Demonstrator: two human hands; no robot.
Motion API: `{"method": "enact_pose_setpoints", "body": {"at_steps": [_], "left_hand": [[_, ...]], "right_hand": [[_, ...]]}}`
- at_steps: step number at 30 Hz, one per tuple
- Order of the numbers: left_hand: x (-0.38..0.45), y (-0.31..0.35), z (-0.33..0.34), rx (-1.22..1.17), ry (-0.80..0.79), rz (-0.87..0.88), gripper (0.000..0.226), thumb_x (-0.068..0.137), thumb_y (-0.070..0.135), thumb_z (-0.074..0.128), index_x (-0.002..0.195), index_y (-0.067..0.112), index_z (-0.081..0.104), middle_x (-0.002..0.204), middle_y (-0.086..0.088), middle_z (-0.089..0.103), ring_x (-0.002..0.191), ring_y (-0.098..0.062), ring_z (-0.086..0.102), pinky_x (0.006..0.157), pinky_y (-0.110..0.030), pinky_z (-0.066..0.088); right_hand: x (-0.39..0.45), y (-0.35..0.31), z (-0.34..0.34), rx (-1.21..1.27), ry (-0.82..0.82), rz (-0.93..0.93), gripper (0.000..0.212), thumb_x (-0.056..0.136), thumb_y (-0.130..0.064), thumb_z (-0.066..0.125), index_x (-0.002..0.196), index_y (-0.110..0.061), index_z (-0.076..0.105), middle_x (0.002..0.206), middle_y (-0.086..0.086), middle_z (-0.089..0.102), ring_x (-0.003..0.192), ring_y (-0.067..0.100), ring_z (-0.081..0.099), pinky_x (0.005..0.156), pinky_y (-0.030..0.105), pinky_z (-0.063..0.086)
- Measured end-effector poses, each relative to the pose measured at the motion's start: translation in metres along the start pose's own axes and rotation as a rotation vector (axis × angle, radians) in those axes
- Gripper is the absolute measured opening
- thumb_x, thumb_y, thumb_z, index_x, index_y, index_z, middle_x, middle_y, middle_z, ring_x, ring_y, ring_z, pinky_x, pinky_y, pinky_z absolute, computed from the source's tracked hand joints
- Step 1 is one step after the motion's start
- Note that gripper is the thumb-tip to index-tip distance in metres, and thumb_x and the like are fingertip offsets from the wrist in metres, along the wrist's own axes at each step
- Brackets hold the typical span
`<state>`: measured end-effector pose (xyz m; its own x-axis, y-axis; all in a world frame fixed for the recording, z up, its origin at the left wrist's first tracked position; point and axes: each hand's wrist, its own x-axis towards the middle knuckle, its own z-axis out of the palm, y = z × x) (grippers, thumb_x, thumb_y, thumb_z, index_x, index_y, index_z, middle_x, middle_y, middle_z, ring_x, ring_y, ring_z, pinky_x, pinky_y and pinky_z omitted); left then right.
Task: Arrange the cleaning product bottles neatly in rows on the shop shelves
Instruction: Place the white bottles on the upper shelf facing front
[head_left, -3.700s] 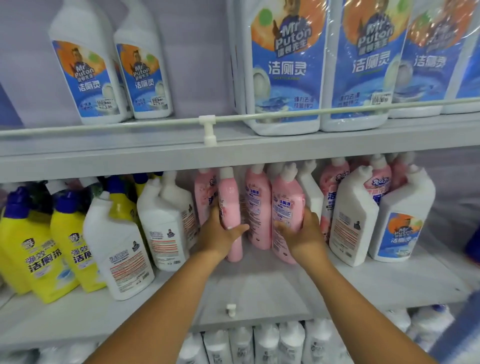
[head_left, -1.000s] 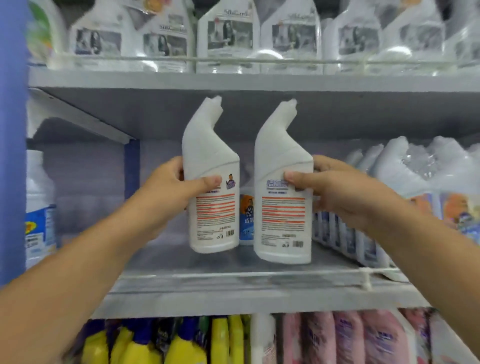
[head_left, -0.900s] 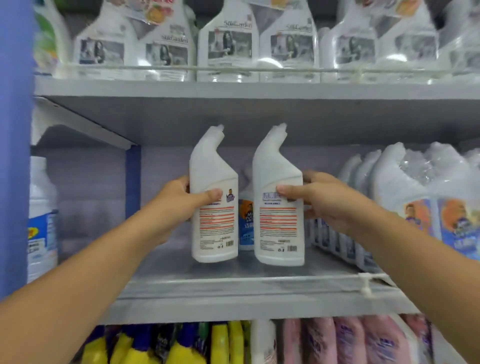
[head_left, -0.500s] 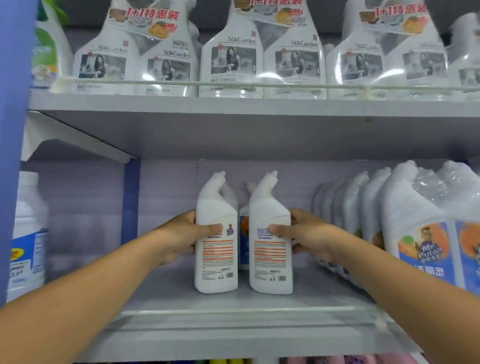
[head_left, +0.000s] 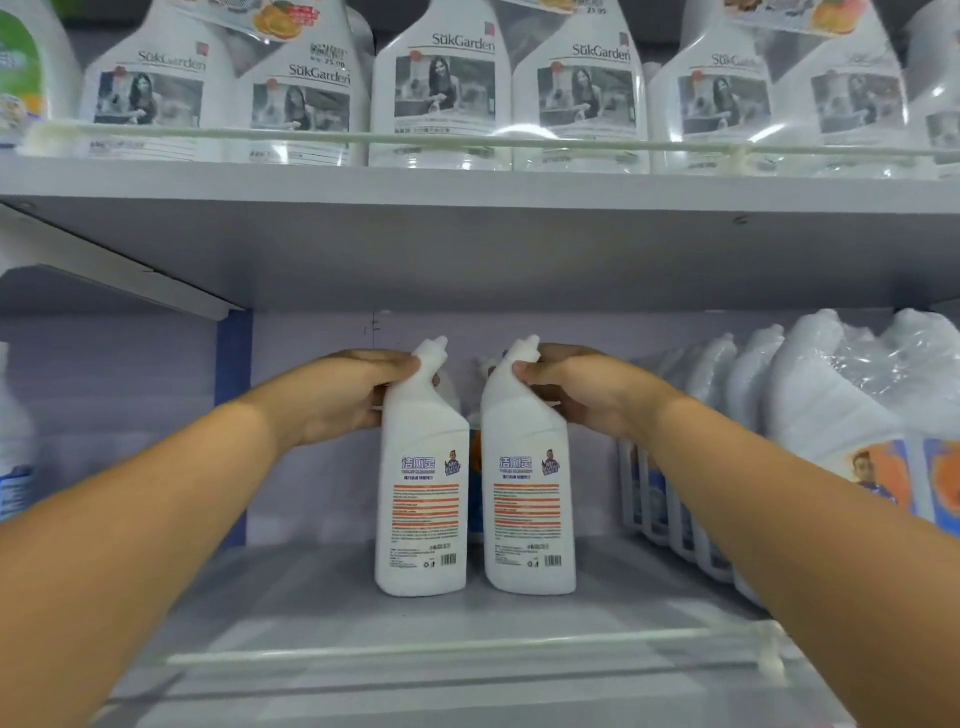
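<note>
On grey shelf (head_left: 322, 613), hands grip two upright white bottles' (head_left: 423, 499) necks.

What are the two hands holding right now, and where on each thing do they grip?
The left hand grips the left white bottle at its angled neck; the right hand grips the right white bottle at its neck too. Both bottles stand on the shelf.

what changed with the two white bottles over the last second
Both bottles went from held up in the air down onto the shelf, standing side by side. The left hand and right hand slid from the bodies up to the necks of the left bottle and right bottle. Both are still held.
</note>
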<state>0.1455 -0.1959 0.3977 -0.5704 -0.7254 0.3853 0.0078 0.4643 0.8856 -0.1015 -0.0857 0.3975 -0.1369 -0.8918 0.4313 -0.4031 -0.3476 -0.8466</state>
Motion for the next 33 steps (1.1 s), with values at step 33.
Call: {"method": "enact_pose_setpoints", "body": {"at_steps": [33], "left_hand": [[-0.025,-0.012,0.048,0.822,0.334,0.15,0.071,0.073,0.073,0.071,0.121,0.026,0.048,0.106,0.005,0.065,0.091,-0.016,0.066,0.081,-0.041,0.06]], "right_hand": [[-0.006,-0.002,0.019,-0.51,0.231,-0.092,0.038,0.095,-0.053,0.059,0.114,-0.02,0.059,0.101,0.006,0.071,0.087,0.027,0.072,0.07,0.048,0.064]]}}
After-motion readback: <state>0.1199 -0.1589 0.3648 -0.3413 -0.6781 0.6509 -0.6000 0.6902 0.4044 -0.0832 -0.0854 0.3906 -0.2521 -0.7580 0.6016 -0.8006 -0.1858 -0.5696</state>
